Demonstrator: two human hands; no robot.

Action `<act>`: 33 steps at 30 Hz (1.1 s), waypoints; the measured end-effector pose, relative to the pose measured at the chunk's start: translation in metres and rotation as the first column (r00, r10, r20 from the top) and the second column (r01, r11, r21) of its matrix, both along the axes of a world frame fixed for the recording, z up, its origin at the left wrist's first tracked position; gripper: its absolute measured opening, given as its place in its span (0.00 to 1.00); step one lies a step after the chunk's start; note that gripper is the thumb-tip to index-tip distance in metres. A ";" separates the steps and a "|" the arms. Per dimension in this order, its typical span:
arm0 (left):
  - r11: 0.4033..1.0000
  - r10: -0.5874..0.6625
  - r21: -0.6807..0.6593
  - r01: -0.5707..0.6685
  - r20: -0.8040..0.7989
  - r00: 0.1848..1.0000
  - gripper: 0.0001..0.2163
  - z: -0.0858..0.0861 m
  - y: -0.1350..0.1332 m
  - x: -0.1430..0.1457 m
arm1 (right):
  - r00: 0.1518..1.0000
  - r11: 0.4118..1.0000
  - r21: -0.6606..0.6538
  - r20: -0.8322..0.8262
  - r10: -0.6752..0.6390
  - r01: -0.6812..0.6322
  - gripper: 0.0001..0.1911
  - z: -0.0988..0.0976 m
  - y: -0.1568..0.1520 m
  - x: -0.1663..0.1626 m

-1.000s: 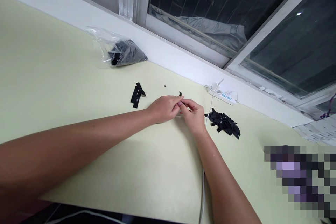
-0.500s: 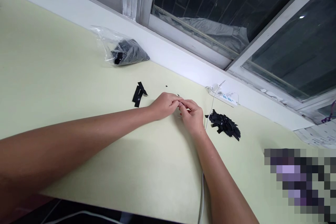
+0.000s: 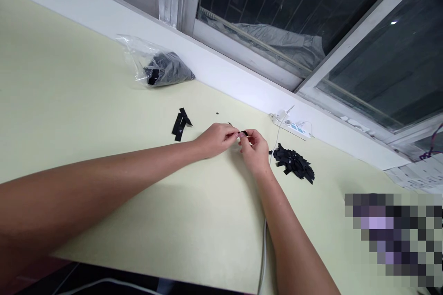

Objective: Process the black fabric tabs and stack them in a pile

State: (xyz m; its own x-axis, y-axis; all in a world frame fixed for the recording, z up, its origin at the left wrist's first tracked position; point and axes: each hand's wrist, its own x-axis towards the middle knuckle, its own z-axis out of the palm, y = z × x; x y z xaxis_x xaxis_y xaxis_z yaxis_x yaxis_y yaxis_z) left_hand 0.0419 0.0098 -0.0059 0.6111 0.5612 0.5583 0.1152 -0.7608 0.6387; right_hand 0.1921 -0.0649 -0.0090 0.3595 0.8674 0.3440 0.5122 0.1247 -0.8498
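Note:
In the middle of the table, my left hand (image 3: 218, 139) and my right hand (image 3: 255, 148) meet at the fingertips, both closed in a pinch. Between them is a small black fabric strip (image 3: 244, 133), mostly covered by the fingers. Right of my right hand lies a heap of black strips (image 3: 295, 164), some with a small white mark. A few similar black strips (image 3: 178, 126) lie crossed beyond my left wrist. One tiny dark round piece (image 3: 217, 113) rests on the table past my left hand.
A clear plastic bag (image 3: 169, 69) of black pieces leans near the wall. At the wall's foot sits a white power strip (image 3: 292, 127). Its pale cable (image 3: 264, 244) runs beside my right forearm. White boxes (image 3: 417, 175) stand far right, behind a blurred-out area. The pale table (image 3: 166, 230) ends in front.
My fingertips have drawn slightly apart, and more of the black strip shows at my right fingers. The whole view has shifted a little; the heaps lie as before.

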 end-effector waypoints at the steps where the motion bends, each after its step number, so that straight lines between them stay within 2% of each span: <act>1: 1.000 0.011 0.000 -0.011 0.008 1.000 0.12 0.000 0.000 0.000 | 1.000 1.000 0.002 0.001 -0.008 0.008 0.17 -0.001 0.000 0.001; 6: 0.998 0.041 -0.052 -0.038 0.056 0.998 0.10 0.001 -0.001 -0.001 | 0.995 0.999 0.026 -0.094 -0.027 0.030 0.16 0.005 -0.002 0.001; 14: 0.954 0.137 -0.289 -0.085 0.165 0.977 0.18 0.003 0.003 -0.002 | 0.950 0.997 0.047 -0.309 -0.050 0.068 0.17 0.012 -0.003 0.003; 17: 0.928 0.207 -0.349 -0.131 0.189 0.960 0.16 0.003 0.009 -0.002 | 0.925 0.996 0.064 -0.379 -0.028 0.056 0.18 0.013 -0.003 0.003; 19: 0.912 0.237 -0.384 -0.144 0.207 0.949 0.12 0.000 0.013 -0.001 | 0.895 0.999 0.042 -0.445 0.010 0.010 0.19 0.016 -0.004 0.003; 22: 0.880 0.243 -0.458 -0.129 0.200 0.949 0.13 -0.006 0.019 0.001 | 0.829 0.990 0.007 -0.546 0.122 -0.142 0.19 0.020 -0.008 0.002; 25: 0.853 0.210 -0.516 -0.077 0.203 0.956 0.14 -0.010 0.021 0.003 | 0.782 0.950 -0.031 -0.577 0.236 -0.310 0.18 0.022 -0.012 0.002; 27: 0.856 0.179 -0.516 -0.040 0.223 0.958 0.13 -0.011 0.021 0.004 | 0.776 0.918 -0.068 -0.561 0.289 -0.391 0.18 0.023 -0.015 0.002; 30: 0.871 0.124 -0.491 0.007 0.233 0.965 0.13 -0.011 0.020 0.005 | 0.782 0.900 -0.098 -0.540 0.310 -0.425 0.19 0.022 -0.015 0.001; 33: 0.873 0.060 -0.484 0.062 0.232 0.971 0.14 -0.011 0.018 0.005 | 0.822 0.933 -0.102 -0.513 0.248 -0.345 0.20 0.020 -0.012 0.002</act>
